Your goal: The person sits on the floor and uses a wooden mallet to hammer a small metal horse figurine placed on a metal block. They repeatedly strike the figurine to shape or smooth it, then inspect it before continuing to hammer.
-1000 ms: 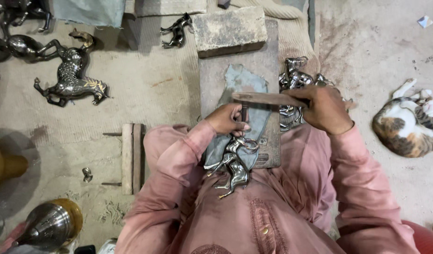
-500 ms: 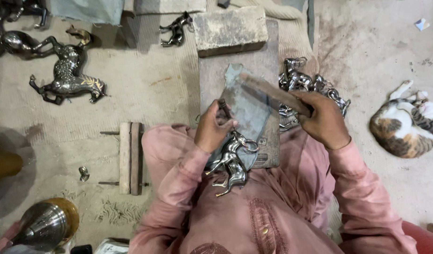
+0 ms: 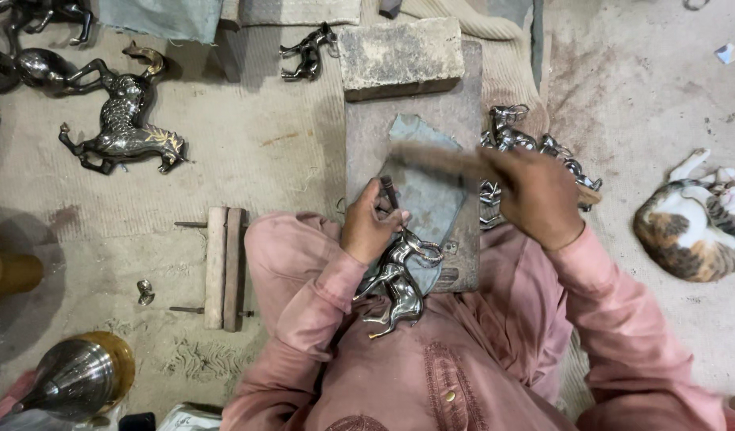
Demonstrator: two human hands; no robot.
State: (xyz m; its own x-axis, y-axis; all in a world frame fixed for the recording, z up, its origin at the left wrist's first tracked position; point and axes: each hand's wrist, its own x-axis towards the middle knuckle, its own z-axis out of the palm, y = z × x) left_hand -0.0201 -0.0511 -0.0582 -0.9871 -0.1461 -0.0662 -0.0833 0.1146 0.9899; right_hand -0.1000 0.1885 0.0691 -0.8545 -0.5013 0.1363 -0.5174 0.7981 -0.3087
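Note:
My left hand [image 3: 371, 227] pinches a thin dark chisel [image 3: 390, 191] upright over a shiny metal horse figure [image 3: 399, 279] that lies on my lap and the edge of a grey cloth [image 3: 427, 179]. The cloth covers a flat stone slab [image 3: 455, 96]. My right hand [image 3: 539, 195] grips a wooden mallet stick [image 3: 439, 160], blurred in motion, raised above the chisel. Pink sleeves cover both arms.
A stone block [image 3: 399, 52] sits at the slab's far end. Several metal horses [image 3: 527, 140] lie right of the slab, others at left [image 3: 124, 120] and top [image 3: 307, 52]. A cat [image 3: 694, 223] sleeps at right. A wooden clamp [image 3: 224, 267] and a metal cone [image 3: 72, 379] lie at left.
The mallet stick swung down onto the chisel, then lifted and now sits raised and blurred. My left hand stays on the chisel and horse.

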